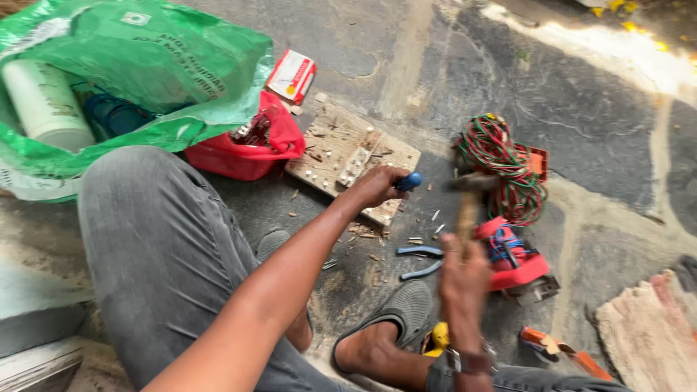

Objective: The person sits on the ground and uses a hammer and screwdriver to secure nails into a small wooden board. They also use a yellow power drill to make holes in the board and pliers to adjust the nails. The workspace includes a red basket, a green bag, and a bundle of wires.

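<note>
My left hand [375, 187] grips a tool with a blue handle [409, 181], held at the near edge of a wooden board [341, 141] studded with small white pieces. My right hand [463, 279] is closed around the wooden shaft of a hammer [470, 207], whose blurred head is raised just right of the blue-handled tool. Wood chips and small nails lie scattered on the stone floor below the board. My foot in a grey sandal [399, 312] rests under the hands.
A green plastic bag [145, 65] with a white bottle [45, 101] lies at upper left beside a red basket [247, 149] and a small red-and-white box [292, 75]. Blue-handled pliers [421, 261], a red-green wire coil [504, 163], a red power tool [515, 261] and a rug [646, 334] lie right.
</note>
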